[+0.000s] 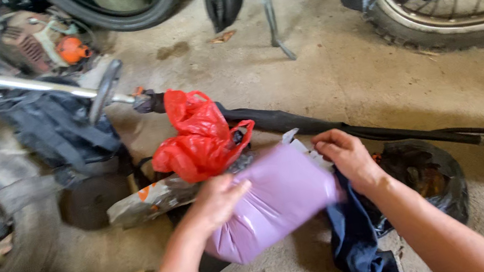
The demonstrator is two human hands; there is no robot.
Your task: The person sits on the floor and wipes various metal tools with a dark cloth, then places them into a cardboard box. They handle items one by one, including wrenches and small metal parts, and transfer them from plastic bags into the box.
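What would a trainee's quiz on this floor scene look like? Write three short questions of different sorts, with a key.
1. True or false: both hands touch the purple plastic package.
2. Which lies just behind the package? A) red plastic bag B) green bucket C) white helmet
3. Fill in: dark blue ____ hangs below the right hand.

Key: 1 true, the left hand grips its near side and the right hand its far corner; 2 A; 3 cloth.
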